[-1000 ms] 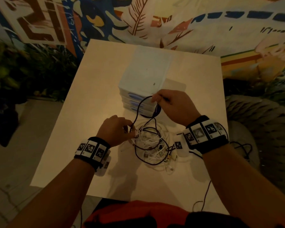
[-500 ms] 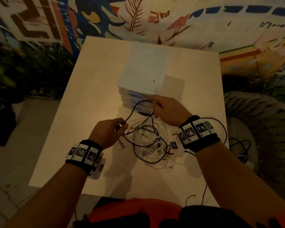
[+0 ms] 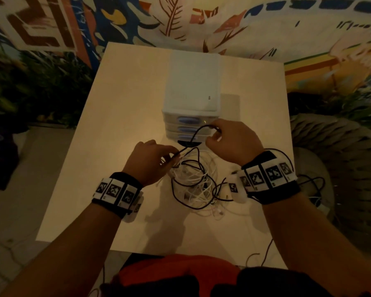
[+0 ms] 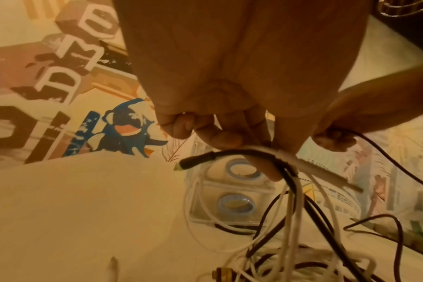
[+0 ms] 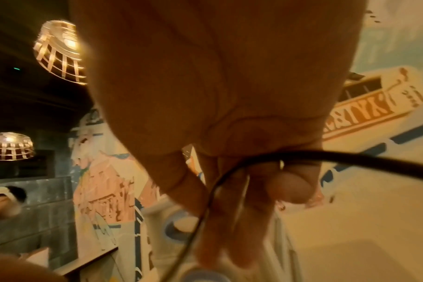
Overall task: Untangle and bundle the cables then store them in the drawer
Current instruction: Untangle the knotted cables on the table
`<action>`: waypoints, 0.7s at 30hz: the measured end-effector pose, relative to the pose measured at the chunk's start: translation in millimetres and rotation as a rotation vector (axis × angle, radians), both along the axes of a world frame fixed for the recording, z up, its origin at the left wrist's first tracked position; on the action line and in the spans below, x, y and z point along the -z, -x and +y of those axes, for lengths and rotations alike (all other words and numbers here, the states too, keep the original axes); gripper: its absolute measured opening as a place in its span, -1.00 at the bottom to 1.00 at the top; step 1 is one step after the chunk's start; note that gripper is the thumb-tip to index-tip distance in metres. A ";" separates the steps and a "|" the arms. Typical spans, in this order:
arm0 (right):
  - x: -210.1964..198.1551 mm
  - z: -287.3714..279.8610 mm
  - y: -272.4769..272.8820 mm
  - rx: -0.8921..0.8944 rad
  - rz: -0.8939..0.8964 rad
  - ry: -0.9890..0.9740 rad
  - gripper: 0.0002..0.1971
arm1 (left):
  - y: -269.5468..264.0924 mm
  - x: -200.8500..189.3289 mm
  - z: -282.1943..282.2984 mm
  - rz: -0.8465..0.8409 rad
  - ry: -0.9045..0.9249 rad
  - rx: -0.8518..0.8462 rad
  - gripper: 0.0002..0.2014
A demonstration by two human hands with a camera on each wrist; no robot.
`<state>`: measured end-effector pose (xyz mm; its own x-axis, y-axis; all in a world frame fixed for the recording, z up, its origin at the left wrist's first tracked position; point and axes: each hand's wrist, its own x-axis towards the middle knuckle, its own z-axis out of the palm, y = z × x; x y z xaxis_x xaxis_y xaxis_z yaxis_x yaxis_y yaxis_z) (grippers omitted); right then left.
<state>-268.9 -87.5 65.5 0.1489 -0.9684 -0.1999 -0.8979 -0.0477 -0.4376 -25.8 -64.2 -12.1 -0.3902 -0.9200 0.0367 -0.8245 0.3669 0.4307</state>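
Cables (image 3: 193, 185), black and white, lie tangled on the table (image 3: 116, 129) just near of the small drawer unit (image 3: 193, 99). The left hand (image 3: 150, 161) now pinches a black cable (image 3: 196, 133) together with white strands, while the right hand (image 3: 231, 142) has drawn closer to the drawers than a second ago, its fingers curled round the same black cable's raised loop.

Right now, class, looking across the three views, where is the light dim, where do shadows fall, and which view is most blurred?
Head view: dim, warm light; the arms cast shadows on the table. Left wrist view: amber cast, the black cable fairly sharp under the left hand. Right wrist view: most blurred, right hand smeared, lamps glaring.
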 end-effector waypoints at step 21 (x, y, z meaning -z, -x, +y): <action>-15.1 -9.6 -8.5 -0.304 -0.110 0.144 -0.65 | 5.0 5.5 4.8 -0.089 -0.198 0.040 -0.75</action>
<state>-260.4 -97.0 80.5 0.4476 -0.8937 -0.0317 -0.7811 -0.3735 -0.5004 -30.8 -59.4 -17.6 -0.4201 -0.8895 -0.1799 -0.8492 0.3154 0.4236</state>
